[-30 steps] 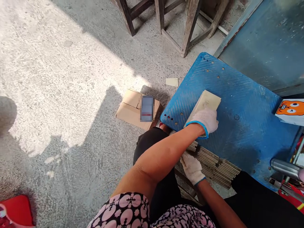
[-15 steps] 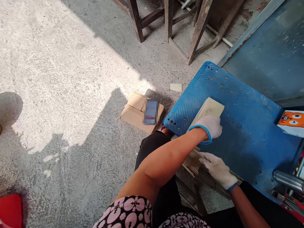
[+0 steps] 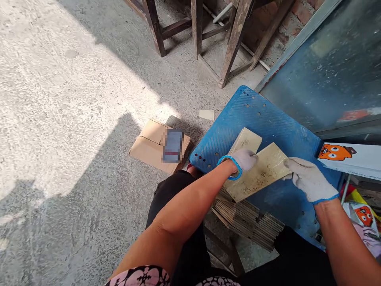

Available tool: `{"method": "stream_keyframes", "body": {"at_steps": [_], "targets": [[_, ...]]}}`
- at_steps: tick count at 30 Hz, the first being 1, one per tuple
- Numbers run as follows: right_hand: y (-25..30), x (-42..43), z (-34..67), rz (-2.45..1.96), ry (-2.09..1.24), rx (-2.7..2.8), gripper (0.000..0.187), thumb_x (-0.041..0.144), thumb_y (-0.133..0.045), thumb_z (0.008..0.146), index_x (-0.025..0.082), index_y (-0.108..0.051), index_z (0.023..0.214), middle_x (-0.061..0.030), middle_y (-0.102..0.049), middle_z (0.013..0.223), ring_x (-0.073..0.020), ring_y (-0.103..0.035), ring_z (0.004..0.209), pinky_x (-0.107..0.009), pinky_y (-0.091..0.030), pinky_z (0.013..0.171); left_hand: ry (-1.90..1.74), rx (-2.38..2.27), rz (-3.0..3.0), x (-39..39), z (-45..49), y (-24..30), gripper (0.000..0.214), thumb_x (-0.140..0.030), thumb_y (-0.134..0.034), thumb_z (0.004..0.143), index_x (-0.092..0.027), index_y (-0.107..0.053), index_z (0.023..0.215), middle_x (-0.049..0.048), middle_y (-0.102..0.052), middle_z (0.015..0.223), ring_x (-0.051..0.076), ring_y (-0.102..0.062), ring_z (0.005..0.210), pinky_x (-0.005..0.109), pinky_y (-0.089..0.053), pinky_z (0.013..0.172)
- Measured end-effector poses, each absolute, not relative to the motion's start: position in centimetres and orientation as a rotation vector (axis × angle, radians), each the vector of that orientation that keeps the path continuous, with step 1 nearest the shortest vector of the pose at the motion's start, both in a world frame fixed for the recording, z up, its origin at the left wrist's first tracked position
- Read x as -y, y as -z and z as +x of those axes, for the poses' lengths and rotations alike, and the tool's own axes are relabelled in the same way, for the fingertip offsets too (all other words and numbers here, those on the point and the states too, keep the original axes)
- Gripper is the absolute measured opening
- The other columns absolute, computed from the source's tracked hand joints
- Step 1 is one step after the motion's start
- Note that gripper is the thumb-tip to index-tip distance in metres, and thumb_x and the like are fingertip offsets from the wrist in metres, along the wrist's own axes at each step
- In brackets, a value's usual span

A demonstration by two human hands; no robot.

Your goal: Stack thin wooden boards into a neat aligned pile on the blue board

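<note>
Carefully, I am gripping the beige tile point(image 3: 258, 171) by its ends, left hand point(image 3: 242, 159) and right hand point(image 3: 306, 179) both pinching it above the blue board point(image 3: 268, 119), and a gloved slip risks dropping it onto the stacked tiles point(image 3: 250, 218) below my wrists.

Left hand point(image 3: 242, 161) and right hand point(image 3: 309, 182) wear white knit gloves with blue cuffs. Forearms are bare. A pink-and-black floral garment, probably a short sleeve, edges the frame; black trousers below.
</note>
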State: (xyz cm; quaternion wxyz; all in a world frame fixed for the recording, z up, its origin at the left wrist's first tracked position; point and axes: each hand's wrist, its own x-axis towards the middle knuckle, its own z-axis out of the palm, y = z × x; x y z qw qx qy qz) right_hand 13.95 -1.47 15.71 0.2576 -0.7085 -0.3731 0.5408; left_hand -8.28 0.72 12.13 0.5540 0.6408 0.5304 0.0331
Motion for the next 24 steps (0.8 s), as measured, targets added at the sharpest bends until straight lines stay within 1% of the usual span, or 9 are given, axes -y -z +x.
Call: {"method": "stream_keyframes", "body": {"at_steps": [3,5,7,9,12,15,19,21,24], "targets": [[-13.6,0.2,12.9,-1.827,-1.396,0.869,0.039,0.041,-0.084,0.055,0.016,-0.066,0.08,-0.0011,-0.066,0.067,-0.0127,-0.058,0.051,-0.022,-0.047,0.042,-0.097,-1.401,1.39,-1.2,-7.8,-10.9,0.034,-0.027,-0.041,0.093,-0.017,-0.072,0.107,0.0077,-0.073,0.106,0.019,-0.067,0.097,0.022,-0.049,0.08],[-11.9,0.1,11.8,-1.698,-1.332,0.722,0.038,0.044,-0.081,0.057,0.018,-0.062,0.077,0.0015,-0.064,0.064,-0.0098,-0.054,0.048,-0.02,-0.042,0.039,-0.178,-1.48,1.253,-1.6,-7.6,-10.2,0.033,-0.028,-0.043,0.094,-0.018,-0.072,0.106,0.0064,-0.074,0.103,0.018,-0.067,0.094,0.021,-0.049,0.078],[-10.0,0.7,10.7,-1.604,-1.264,0.605,0.038,0.048,-0.079,0.061,0.019,-0.059,0.075,0.0023,-0.064,0.064,-0.0098,-0.055,0.05,-0.02,-0.044,0.042,-0.248,-1.527,1.133,-2.1,-7.4,-9.7,0.032,-0.029,-0.043,0.095,-0.019,-0.071,0.107,0.0053,-0.074,0.101,0.016,-0.067,0.091,0.021,-0.05,0.076],[-8.2,1.7,9.5,-1.556,-1.253,0.559,0.038,0.048,-0.078,0.063,0.019,-0.059,0.078,0.0008,-0.067,0.071,-0.0128,-0.062,0.06,-0.024,-0.05,0.052,-0.269,-1.566,1.076,-2.5,-7.2,-9.4,0.033,-0.03,-0.042,0.095,-0.02,-0.07,0.109,0.0052,-0.074,0.102,0.016,-0.067,0.091,0.02,-0.05,0.074],[-6.1,3.1,8.1,-1.615,-1.185,0.548,0.04,0.051,-0.075,0.066,0.018,-0.064,0.086,-0.0017,-0.071,0.081,-0.0159,-0.065,0.07,-0.027,-0.053,0.06,-0.256,-1.614,1.058,-3.1,-6.6,-9.0,0.035,-0.03,-0.041,0.095,-0.02,-0.069,0.113,0.0063,-0.074,0.106,0.017,-0.068,0.093,0.02,-0.05,0.073],[-4.6,3.2,7.5,-1.747,-1.128,0.647,0.046,0.056,-0.066,0.072,0.016,-0.068,0.096,-0.0034,-0.072,0.087,-0.0166,-0.064,0.074,-0.026,-0.051,0.061,-0.239,-1.67,1.037,-3.5,-6.0,-8.6,0.038,-0.03,-0.039,0.095,-0.018,-0.069,0.115,0.0084,-0.073,0.11,0.018,-0.068,0.098,0.021,-0.05,0.073],[-3.2,2.1,7.8,-1.925,-1.076,0.817,0.051,0.057,-0.059,0.075,0.015,-0.071,0.102,-0.0043,-0.072,0.089,-0.0169,-0.062,0.078,-0.025,-0.049,0.064,-0.202,-1.771,1.066,-4.2,-5.6,-7.8,0.036,-0.029,-0.043,0.092,-0.018,-0.071,0.112,0.0098,-0.073,0.112,0.02,-0.067,0.104,0.022,-0.05,0.077],[-2.8,1.7,8.1,-1.992,-1.072,0.901,0.052,0.056,-0.056,0.077,0.016,-0.071,0.106,-0.0041,-0.072,0.092,-0.0172,-0.061,0.08,-0.026,-0.048,0.067,-0.171,-1.804,1.147,-4.6,-5.6,-7.3,0.034,-0.027,-0.046,0.089,-0.019,-0.072,0.111,0.0101,-0.072,0.113,0.021,-0.066,0.107,0.022,-0.049,0.081],[-2.4,1.2,8.3,-2.108,-1.04,1.056,0.047,0.053,-0.052,0.079,0.02,-0.072,0.107,-0.0026,-0.072,0.095,-0.0176,-0.059,0.082,-0.026,-0.046,0.07,-0.101,-1.817,1.282,-5.0,-5.6,-6.4,0.035,-0.022,-0.046,0.087,-0.016,-0.072,0.11,0.0139,-0.071,0.116,0.024,-0.064,0.112,0.025,-0.049,0.086]]}}
